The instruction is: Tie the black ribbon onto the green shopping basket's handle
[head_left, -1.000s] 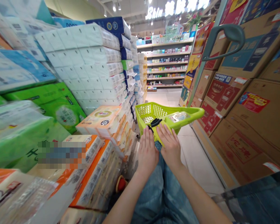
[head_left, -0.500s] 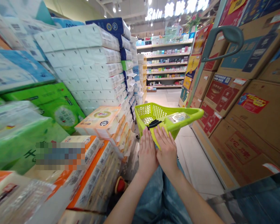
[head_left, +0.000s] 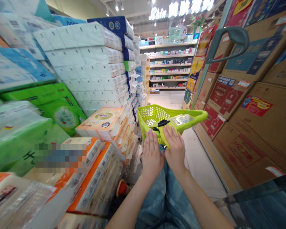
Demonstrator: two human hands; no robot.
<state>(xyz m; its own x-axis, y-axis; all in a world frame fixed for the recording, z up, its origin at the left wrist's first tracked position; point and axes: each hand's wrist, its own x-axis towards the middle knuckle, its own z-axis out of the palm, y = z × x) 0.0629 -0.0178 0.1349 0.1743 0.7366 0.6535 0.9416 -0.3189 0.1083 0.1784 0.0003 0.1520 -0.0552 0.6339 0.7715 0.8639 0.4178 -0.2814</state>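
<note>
Lime-green plastic basket (head_left: 152, 112) low ahead, right hand (head_left: 175, 149) flat on its handle (head_left: 168, 133), fingers slightly apart, unclamped; left hand (head_left: 152, 156) just beside, fingers together, flat against the basket; tissue packs (head_left: 85, 60) left, cardboard cartons (head_left: 250, 127) right, shelves (head_left: 169, 63) far beyond.

Left side: white tissue packs (head_left: 81, 60) are seen stacked high right now, with blue-wrapped packs (head_left: 114, 24) laid along the top.
Low left: green-wrapped packs (head_left: 59, 101) are piled up, and orange-banded packs (head_left: 92, 175) are crowded in at the front, a pixelated patch (head_left: 60, 158) covering part of them.
Right side: cardboard cartons (head_left: 257, 127) are walled up, printed in red and blue, with a grey curved handle (head_left: 228, 35) raised before them.
Far end: shelves of small boxed goods (head_left: 169, 65) are lined up beneath a lit sign (head_left: 181, 9).
Underfoot: pale floor tiles (head_left: 202, 165) are seen running ahead.
</note>
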